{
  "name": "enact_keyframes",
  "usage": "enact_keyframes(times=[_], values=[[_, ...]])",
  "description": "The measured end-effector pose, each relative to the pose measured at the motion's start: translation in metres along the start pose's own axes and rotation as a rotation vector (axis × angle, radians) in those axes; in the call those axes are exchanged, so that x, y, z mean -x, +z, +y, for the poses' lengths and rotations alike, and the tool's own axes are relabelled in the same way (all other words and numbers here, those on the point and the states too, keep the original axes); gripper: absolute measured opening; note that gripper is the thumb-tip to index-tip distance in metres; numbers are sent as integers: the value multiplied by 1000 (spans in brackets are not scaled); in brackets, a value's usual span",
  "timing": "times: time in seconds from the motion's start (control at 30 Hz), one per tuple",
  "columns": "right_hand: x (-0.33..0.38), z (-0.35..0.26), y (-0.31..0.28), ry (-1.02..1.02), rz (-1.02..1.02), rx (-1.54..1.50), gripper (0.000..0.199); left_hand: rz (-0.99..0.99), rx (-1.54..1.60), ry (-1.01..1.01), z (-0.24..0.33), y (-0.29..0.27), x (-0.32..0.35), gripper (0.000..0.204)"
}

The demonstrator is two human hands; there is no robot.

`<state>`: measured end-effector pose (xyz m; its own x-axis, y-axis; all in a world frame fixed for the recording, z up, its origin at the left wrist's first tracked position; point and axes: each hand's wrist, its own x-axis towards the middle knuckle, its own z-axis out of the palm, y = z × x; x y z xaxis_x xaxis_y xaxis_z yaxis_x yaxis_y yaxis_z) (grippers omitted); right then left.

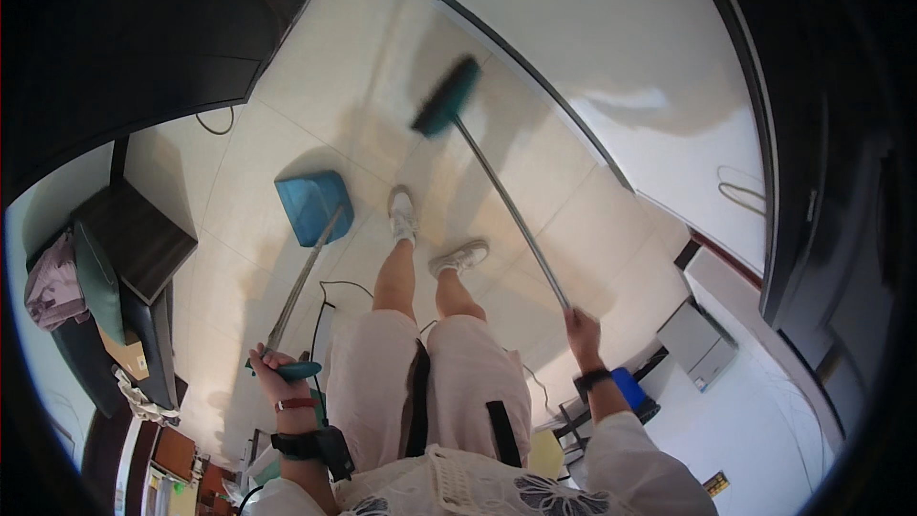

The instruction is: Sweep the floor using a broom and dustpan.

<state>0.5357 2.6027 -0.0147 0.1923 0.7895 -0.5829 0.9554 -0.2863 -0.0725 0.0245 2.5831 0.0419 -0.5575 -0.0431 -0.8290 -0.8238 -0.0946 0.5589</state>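
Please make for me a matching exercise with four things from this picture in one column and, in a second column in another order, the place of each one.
1. broom
2. dustpan
3. left hand
4. right hand

a. grips the green handle end of the dustpan's pole
b. blue, on the tiled floor left of the feet
c. holds the top of the long metal pole
d. green head, ahead of the feet

Pairs: 1-d, 2-b, 3-a, 4-c

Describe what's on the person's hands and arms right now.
Both hands are bare, no gloves. The left hand has a thin red band at the wrist and, below it, a black strap carrying a boxy black device. The right hand has a black wristband like a watch. White sleeves with dark flower prints cover both upper arms.
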Motion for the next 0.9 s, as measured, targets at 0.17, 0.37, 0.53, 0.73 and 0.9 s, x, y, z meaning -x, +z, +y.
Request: enact_keyframes(times=[0.17,0.37,0.53,0.73,0.9], values=[[-156,-159,14,-135,52,-169,33,-58,-15,-8,3,-19,-2,21],[-216,-202,-5,16,-41,-197,43,-172,-74,-41,0,-26,-7,18],[-93,4,60,106,-70,-124,49,-204,-174,1,-8,-22,7,18],[137,174,83,457,-33,-303,34,-250,-272,27,-4,-16,15,19],[164,164,57,545,-80,-125,34,-256,-281,-38,-6,-10,23,20]])
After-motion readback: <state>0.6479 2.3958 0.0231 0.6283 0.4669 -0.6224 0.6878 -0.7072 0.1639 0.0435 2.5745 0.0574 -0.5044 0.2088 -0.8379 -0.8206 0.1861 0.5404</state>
